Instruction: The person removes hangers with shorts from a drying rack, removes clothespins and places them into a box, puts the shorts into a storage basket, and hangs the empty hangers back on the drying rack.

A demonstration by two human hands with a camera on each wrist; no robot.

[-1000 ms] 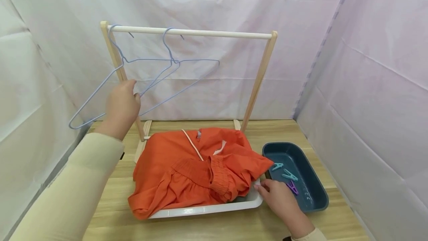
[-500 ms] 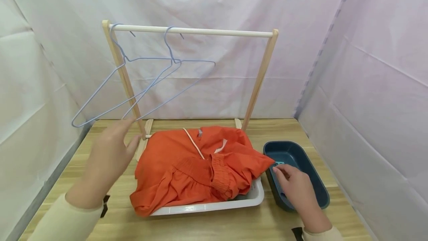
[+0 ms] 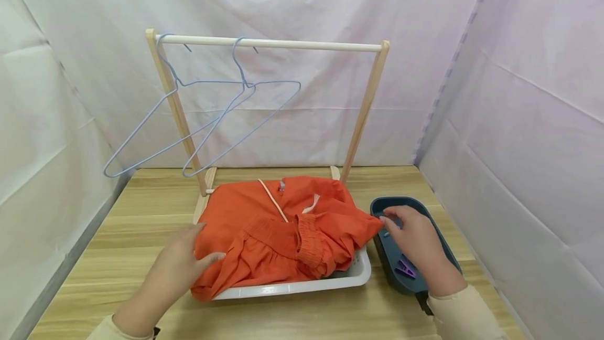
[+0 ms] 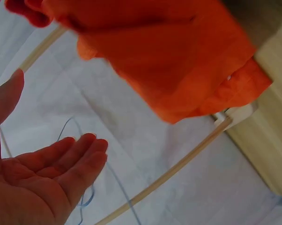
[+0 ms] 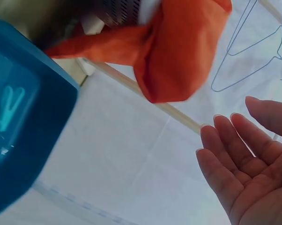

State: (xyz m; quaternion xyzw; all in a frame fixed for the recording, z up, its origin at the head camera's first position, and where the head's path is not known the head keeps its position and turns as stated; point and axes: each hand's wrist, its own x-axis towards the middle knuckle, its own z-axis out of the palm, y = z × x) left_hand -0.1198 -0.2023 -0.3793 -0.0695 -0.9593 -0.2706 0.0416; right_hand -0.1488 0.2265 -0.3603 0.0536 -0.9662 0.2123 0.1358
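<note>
An orange garment (image 3: 269, 251) with gathered elastic parts lies bunched in a white basket (image 3: 288, 288), spilling over its rim. My left hand (image 3: 174, 261) is at the garment's left side, thumb and fingers spread apart. The left wrist view shows that hand (image 4: 42, 173) with relaxed fingers, holding nothing. My right hand (image 3: 417, 240) is over a dark blue tub (image 3: 387, 272), its fingertips close to the garment's right corner. Seen from the right wrist, the fingers of this hand (image 5: 248, 164) are loosely extended with nothing between them.
Behind the basket stands a wooden rack with a white rail (image 3: 321, 44). Two blue wire hangers, one on the left (image 3: 137, 130) and another (image 3: 278, 109) beside it, hang from the rail. A purple clothespin (image 3: 406, 268) lies in the tub. White cloth walls enclose the table.
My left hand has let go of the hanger and come down to the garment's left side. My right hand has moved from the basket's corner up over the tub.
</note>
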